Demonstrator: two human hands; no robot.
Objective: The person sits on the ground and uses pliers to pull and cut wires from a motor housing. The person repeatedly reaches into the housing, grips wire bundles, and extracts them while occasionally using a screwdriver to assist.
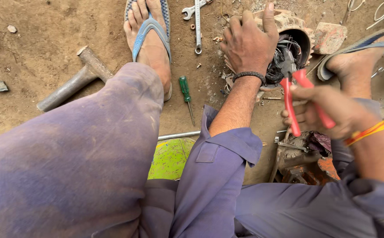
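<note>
I judge wire-cutting underway: left hand (pixel 248 44) grips the rusty round motor housing (pixel 295 27) at twelve o'clock, right hand (pixel 328 110) clasps red-handled pliers (pixel 294 94) whose nose sits in the dark wire bundle (pixel 284 55); next needs firm squeeze.

Glossy red plastic pliers handles (pixel 294 103), matt grey metal hammer (pixel 75 79), rough dusty dirt ground (pixel 38 48).

Bare brown dirt floor (pixel 46 48) in flat daylight, strewn with pebbles; hammer (pixel 75 79) at ten o'clock, spanner (pixel 197 26) at twelve.
</note>
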